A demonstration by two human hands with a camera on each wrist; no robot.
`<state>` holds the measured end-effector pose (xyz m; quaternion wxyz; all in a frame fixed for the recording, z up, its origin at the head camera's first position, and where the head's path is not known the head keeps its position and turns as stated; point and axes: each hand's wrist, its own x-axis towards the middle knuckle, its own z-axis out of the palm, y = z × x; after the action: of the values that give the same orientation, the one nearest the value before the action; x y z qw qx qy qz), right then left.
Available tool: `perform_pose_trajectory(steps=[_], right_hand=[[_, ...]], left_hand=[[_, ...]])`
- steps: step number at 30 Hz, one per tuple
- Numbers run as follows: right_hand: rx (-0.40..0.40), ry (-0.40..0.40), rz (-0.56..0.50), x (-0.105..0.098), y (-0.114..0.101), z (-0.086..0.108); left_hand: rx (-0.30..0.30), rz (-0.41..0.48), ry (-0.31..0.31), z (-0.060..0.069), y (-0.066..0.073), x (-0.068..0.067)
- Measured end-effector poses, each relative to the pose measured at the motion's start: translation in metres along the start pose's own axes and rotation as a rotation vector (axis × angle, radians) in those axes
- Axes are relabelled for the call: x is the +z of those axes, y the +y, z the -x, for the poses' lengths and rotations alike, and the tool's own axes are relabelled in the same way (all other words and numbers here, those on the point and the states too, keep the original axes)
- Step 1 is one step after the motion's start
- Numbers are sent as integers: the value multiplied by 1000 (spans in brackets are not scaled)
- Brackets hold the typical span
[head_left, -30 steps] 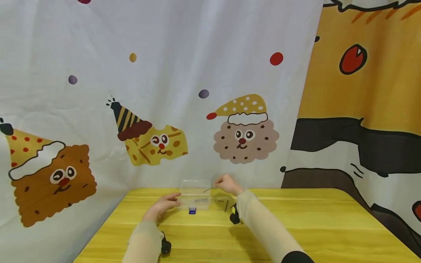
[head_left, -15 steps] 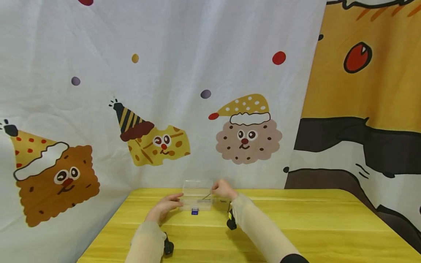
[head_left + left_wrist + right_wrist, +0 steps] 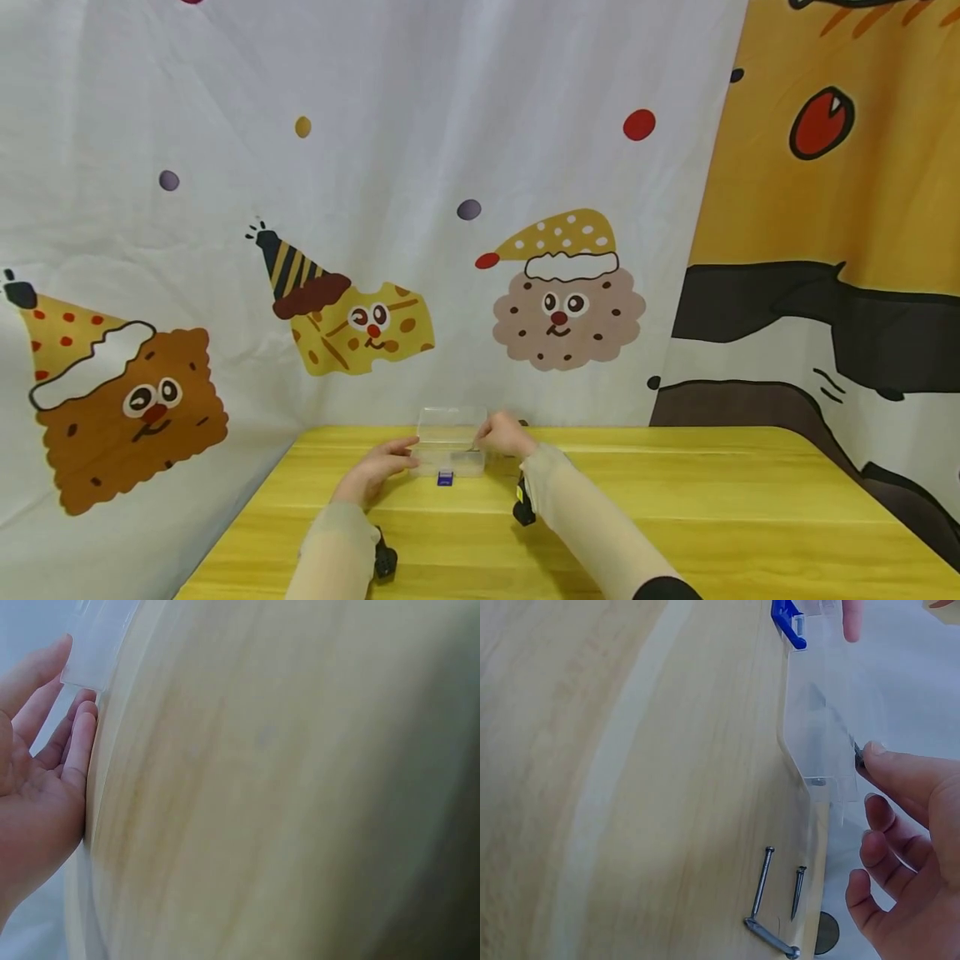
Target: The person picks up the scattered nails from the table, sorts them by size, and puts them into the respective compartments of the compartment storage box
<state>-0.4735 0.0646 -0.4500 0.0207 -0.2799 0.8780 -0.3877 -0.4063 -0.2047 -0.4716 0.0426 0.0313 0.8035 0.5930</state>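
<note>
A clear plastic box (image 3: pixel 448 463) with a blue latch (image 3: pixel 787 624) stands at the table's back, its transparent lid (image 3: pixel 452 423) raised. My left hand (image 3: pixel 375 472) has its fingertips against the box's left end; in the left wrist view that hand (image 3: pixel 45 757) shows thumb and fingers at the clear plastic. The right hand (image 3: pixel 504 436) is at the box's right end. In the right wrist view the right hand (image 3: pixel 907 840) pinches a thin metal nail (image 3: pixel 858 752) between thumb and index finger, its shaft reaching into the box. Another nail (image 3: pixel 762 880) lies on the table nearby.
Beside that nail lie a shorter nail (image 3: pixel 798 892) and a third one (image 3: pixel 771 938), right of the box. A dark round object (image 3: pixel 827 933) is at the table's back edge. The wooden table (image 3: pixel 675 517) ends at a printed curtain (image 3: pixel 375 167).
The right hand has moved left and down towards the box, lowering the pinched nail from near the lid into it. The left hand stays at the box's left end.
</note>
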Motion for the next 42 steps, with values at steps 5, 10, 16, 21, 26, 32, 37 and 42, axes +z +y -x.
perform_pose_trajectory(steps=[5,10,16,21,26,32,37,42], right_hand=[[45,-3,-1,-5,-2,8],[56,17,-20,-18,-7,15],[12,36,-26,-45,-11,22],[32,59,-57,-62,-3,33],[59,77,-59,-76,11,43],[104,96,-126,-83,31,61],[113,125,-130,-82,49,76],[133,138,-102,-80,62,89]], left_hand=[[1,-6,-4,1,3,4],[-9,12,-12,3,7,4],[-3,32,-12,-4,9,-4],[-5,22,-29,-5,8,-11],[-11,10,-19,0,11,-14],[-7,5,-39,2,11,-15],[-8,15,-34,1,5,-12],[0,31,-44,0,1,-4]])
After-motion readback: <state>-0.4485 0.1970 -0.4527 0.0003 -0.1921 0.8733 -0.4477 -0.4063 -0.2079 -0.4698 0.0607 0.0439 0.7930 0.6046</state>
